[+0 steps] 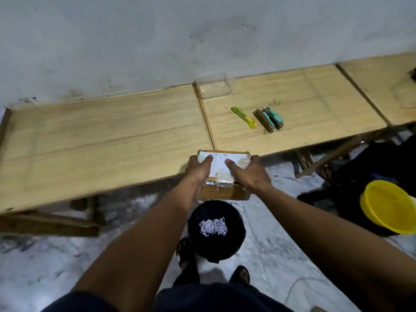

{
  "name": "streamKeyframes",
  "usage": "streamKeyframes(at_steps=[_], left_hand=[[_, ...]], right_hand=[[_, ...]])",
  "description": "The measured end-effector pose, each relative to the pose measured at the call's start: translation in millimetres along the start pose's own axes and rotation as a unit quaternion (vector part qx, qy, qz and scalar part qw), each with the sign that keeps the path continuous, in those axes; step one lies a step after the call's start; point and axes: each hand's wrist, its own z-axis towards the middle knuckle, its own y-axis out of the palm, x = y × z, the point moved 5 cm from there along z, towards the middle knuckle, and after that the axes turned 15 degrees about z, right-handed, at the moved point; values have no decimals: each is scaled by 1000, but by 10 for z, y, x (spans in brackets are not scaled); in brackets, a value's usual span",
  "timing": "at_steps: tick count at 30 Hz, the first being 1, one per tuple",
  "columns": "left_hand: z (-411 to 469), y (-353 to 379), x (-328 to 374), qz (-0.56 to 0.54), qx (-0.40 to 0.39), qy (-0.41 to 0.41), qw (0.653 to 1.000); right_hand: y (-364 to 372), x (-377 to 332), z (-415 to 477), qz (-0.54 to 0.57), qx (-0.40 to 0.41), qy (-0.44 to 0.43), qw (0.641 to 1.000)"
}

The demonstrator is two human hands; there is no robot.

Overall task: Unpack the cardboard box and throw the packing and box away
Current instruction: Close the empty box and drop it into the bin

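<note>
We grip one box (224, 174) with two hands, left (198, 168) and right (248, 172), both clamped on its sides above one black bin (216, 228) holding shredded paper (213, 226). On the table (112, 131) lie one knife (243, 117) and two blocks (269, 119).

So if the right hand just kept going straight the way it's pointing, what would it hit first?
Probably the wooden table: the right hand, gripping the cardboard box, points forward over its near edge. Depth is unclear, so it might pass above the top towards the wall.
</note>
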Motion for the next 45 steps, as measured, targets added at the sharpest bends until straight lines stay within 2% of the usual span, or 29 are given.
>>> streamKeyframes(at_steps=[4,7,11,19,23,29,33,38,42,45], left_hand=[[-144,399,-501,-31,-36,-86,995],[-101,594,-905,18,-36,-133,990],[65,840,-1398,48,-54,-171,983],[515,1022,-1784,72,-85,-153,982],[773,1147,-2010,98,-108,-152,978],[803,1076,-1829,140,-115,-149,972],[784,995,-1582,176,-140,-141,964],[675,895,-933,256,-217,-49,941],[678,776,-187,258,-289,25,922],[741,538,472,210,-267,86,936]], right_hand=[[76,589,-48,-21,-20,71,997],[232,1012,7,-10,-76,137,988],[490,1500,121,-12,-106,166,980],[938,2130,443,16,-137,218,966],[1099,2323,595,7,-130,208,969],[1100,2443,624,13,-147,259,954],[954,2115,625,11,-144,190,971],[557,1296,716,77,-20,11,997],[70,501,905,66,62,-135,987],[-244,49,1227,66,89,-173,979]])
